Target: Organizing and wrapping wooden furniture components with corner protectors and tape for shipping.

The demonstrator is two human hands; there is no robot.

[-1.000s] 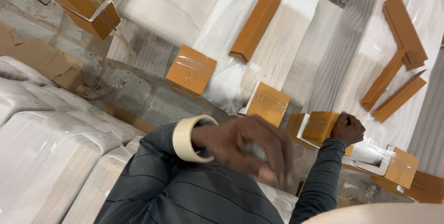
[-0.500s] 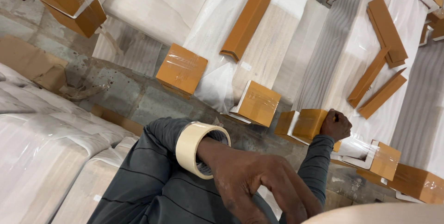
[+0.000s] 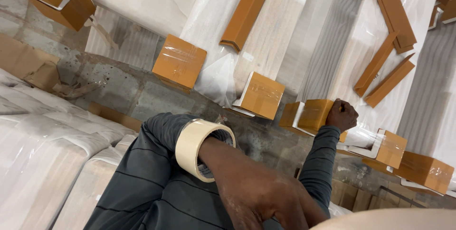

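Grip of the right hand stays clenched on an orange cardboard corner piece, at the edge of a film-wrapped pale slab. The left hand has swung nearer the camera since a second ago; its fingers are cut off, so whether it is clenched cannot be told. A tape roll rings its wrist. Similar orange corner pieces lie around.

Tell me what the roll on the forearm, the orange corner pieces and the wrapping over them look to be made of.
Roll: cream paper-like tape, matte, probably masking tape, with a darker inner core.
Corner pieces: likely cardboard, flat brown-orange, folded edges; the far hand presses one.
Wrapping: thin clear plastic film, glossy, with wrinkles and glare.
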